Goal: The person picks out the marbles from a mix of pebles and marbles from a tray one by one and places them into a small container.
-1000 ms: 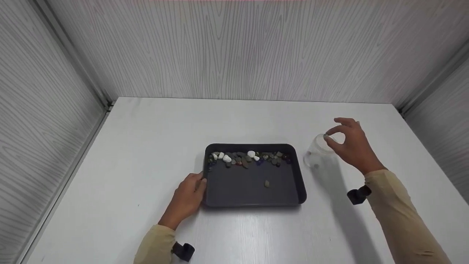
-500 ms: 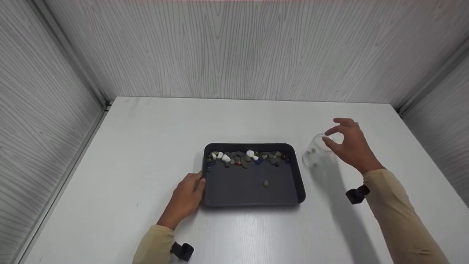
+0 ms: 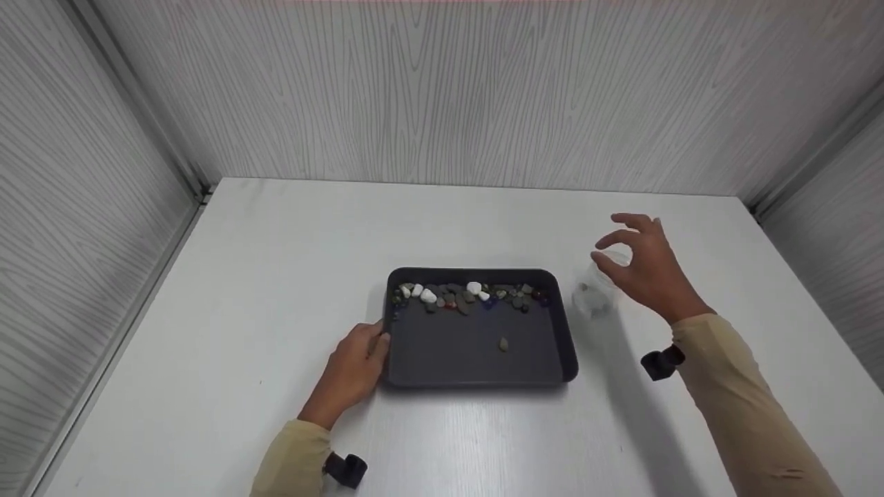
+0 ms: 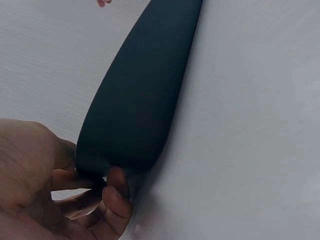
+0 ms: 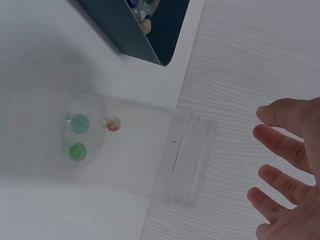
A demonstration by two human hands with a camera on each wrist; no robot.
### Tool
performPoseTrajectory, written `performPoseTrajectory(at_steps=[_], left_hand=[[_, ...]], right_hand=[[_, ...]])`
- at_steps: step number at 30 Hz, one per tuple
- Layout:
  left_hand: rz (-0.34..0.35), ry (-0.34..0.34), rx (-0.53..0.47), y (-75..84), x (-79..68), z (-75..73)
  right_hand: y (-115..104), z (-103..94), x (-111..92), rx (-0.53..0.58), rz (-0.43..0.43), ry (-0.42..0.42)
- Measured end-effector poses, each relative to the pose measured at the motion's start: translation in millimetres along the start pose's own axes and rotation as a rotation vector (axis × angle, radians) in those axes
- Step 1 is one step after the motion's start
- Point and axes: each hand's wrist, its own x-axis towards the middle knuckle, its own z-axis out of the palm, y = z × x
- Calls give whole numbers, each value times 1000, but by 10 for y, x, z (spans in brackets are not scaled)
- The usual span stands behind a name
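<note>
Pale wood-grain walls (image 3: 442,90) stand around a white table (image 3: 276,262). Fingers curled, the left hand (image 3: 356,366) grips the left side of the tray (image 3: 449,352). The right hand (image 3: 648,269) holds nothing, thumb and forefinger slightly parted above the mouth of the jar (image 5: 145,150), upright just right of the tray, three marbles (image 5: 78,152) inside. Stones (image 3: 428,297) line the tray's far wall; one lies apart, nearer the front.

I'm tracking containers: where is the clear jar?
In the head view, the clear jar stands right of the dark tray, its mouth near the right hand.
</note>
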Motion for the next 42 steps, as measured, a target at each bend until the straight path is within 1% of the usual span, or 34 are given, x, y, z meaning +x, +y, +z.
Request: performPoseTrajectory(at_steps=[8, 14, 18, 22, 28, 32, 35, 42], left_hand=[[-9, -10, -14, 12, -13, 3], [-1, -3, -12, 13, -14, -1], [0, -2, -10, 11, -14, -5], [-4, -1, -3, 7, -14, 0], [-6, 4, 1, -3, -8, 3], [12, 8, 0, -5, -3, 1], [28, 1, -14, -5, 2, -1], [21, -8, -26, -17, 8, 5]], right_hand=[[-118, 192, 68, -29, -54, -41], [-198, 336, 102, -93, -80, -88], [-228, 431, 111, -127, -92, -134], [-225, 528, 104, -150, -94, -166], [-188, 644, 75, -203, -112, -180], [-173, 692, 51, -272, -128, -186], [-171, 717, 32, -307, -129, -205], [-164, 784, -17, -360, -132, -248]])
